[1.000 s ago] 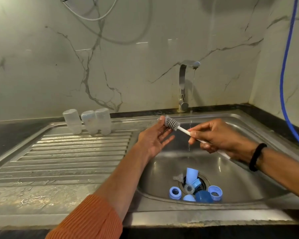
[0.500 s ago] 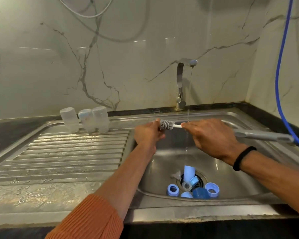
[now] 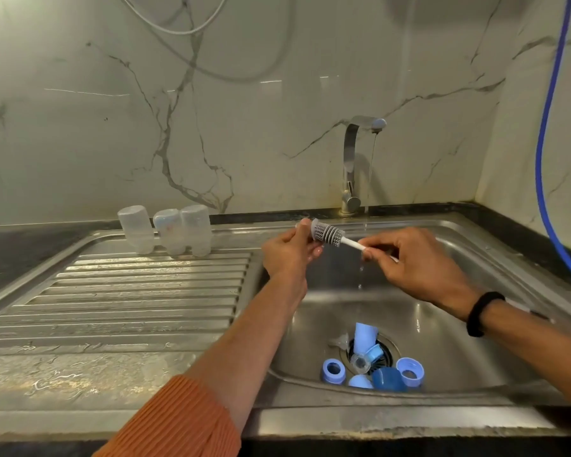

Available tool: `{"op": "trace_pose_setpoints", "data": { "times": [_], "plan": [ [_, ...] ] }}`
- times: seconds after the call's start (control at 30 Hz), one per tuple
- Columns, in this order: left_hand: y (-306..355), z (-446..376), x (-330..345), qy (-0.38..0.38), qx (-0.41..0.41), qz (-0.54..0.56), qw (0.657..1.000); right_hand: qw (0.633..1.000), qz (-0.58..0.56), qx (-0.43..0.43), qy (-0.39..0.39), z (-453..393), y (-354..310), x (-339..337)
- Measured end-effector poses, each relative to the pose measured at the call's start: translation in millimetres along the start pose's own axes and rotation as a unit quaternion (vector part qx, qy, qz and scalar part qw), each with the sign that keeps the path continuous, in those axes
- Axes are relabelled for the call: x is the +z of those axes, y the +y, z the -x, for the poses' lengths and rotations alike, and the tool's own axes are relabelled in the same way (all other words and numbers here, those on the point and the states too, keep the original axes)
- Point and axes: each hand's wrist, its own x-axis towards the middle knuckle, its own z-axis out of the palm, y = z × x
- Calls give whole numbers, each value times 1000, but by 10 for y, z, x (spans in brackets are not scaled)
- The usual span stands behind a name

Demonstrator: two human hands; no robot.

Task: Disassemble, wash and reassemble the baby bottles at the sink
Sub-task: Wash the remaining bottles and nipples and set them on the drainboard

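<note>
Head view, sink (image 3: 475, 245) in steel counter, tap (image 3: 355, 159) at back edge running thin stream.

Left hand (image 3: 289, 255) over left side of basin, fingers curled, pinching bristled head of small brush (image 3: 328, 235) at its tip. Right hand (image 3: 416, 258) over basin middle, thumb and fingertips pinching white stem of same brush; remaining fingers loosely curled. Brush held level between both hands, just left of water stream, drips falling below.

Three clear bottles (image 3: 165, 230) upside down in row at back edge of draining board (image 3: 129, 291), touching or nearly touching one another. Judged washed and left to drain.

Loose parts piled at drain (image 3: 388, 352), front of basin: pale blue rings (image 3: 333, 371) (image 3: 409, 371) either side, dark blue cap (image 3: 388, 379) at front, pale blue cap (image 3: 365, 336) standing over drain, clear teat (image 3: 360, 361) on grate, further clear piece (image 3: 340, 343) to left, kind not clear. Whether these already scrubbed: cannot tell.

Progress, as judgement: disassembly complete; bottle bodies likely done; brush being rinsed or cleaned now. Small parts apparently left to wash or rinse. Reassembly not yet begun, no ring or teat on any bottle.

Blue hose (image 3: 548, 159) hanging down right wall; grey cable (image 3: 185, 28) looped on back wall.
</note>
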Motion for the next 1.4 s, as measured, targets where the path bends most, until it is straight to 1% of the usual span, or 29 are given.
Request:
{"op": "trace_pose_setpoints", "data": {
  "times": [0.03, 0.07, 0.1, 0.13, 0.2, 0.27, 0.3, 0.33, 0.37, 0.4, 0.43, 0.47, 0.5, 0.53, 0.57, 0.6, 0.67, 0.73, 0.8, 0.87, 0.97, 1.1, 1.17, 1.3, 1.4],
  "plan": [
    [26, 8, -11, -10, -81, 39, 996, 996, 73, -58, 13, 6, 4, -37],
    [52, 12, -30, -21, -135, 45, 990, 987, 124, -100, 17, 9, 7, -76],
    [82, 6, -54, -31, -170, 42, 984, 976, 165, -137, 24, 13, 18, -105],
    [117, 3, -78, -38, -193, 39, 980, 964, 201, -168, 35, 17, 29, -120],
    [156, -7, -114, -41, -219, 15, 975, 946, 253, -201, 40, 18, 34, -135],
    [157, -6, -136, -39, -202, -34, 978, 935, 275, -223, 39, 4, 30, -145],
    [135, -12, -142, -32, -160, -69, 984, 932, 279, -227, 36, -1, 35, -140],
    [89, -32, -154, -24, -85, -127, 988, 933, 280, -226, 34, -8, 44, -132],
    [44, -51, -168, -16, 13, -213, 977, 937, 274, -215, 30, -16, 53, -127],
    [23, -42, -176, -8, 116, -305, 945, 946, 254, -198, 24, -22, 70, -121],
    [23, -9, -177, -3, 208, -367, 907, 960, 220, -175, 15, -25, 95, -114],
    [38, 26, -168, -10, 281, -390, 877, 973, 179, -147, 5, -29, 120, -109],
    [52, 51, -153, -26, 335, -394, 855, 983, 142, -113, -9, -34, 137, -110],
    [61, 80, -127, -44, 370, -398, 838, 990, 112, -81, -26, -36, 153, -109],
    [66, 101, -98, -63, 383, -403, 829, 993, 93, -57, -40, -37, 166, -106],
    [59, 108, -73, -78, 380, -404, 829, 994, 85, -42, -46, -35, 174, -98],
    [44, 109, -47, -85, 360, -391, 843, 994, 100, -16, -34, -41, 186, -85],
    [41, 116, -29, -71, 336, -383, 858, 987, 160, 24, -22, -67, 228, -115],
    [28, 111, -26, -62, 309, -384, 868, 965, 252, 67, -5, -90, 304, -210],
    [-1, 109, -35, -64, 278, -397, 872, 946, 299, 124, 12, -99, 434, -334],
    [-44, 88, -22, -73, 240, -403, 880, 928, 307, 208, 15, -84, 692, -492],
    [-80, 110, 8, -97, 224, -382, 891, 900, 331, 283, 19, -7, 1015, -622],
    [-114, 97, 0, -112, 214, -374, 895, 895, 327, 303, 27, 30, 1135, -667],
    [-148, 68, -23, -120, 163, -340, 918, 901, 310, 300, 41, 46, 1219, -692],
    [-164, 54, -36, -116, 152, -325, 926, 888, 333, 316, 37, 32, 1190, -670]
  ]
}}
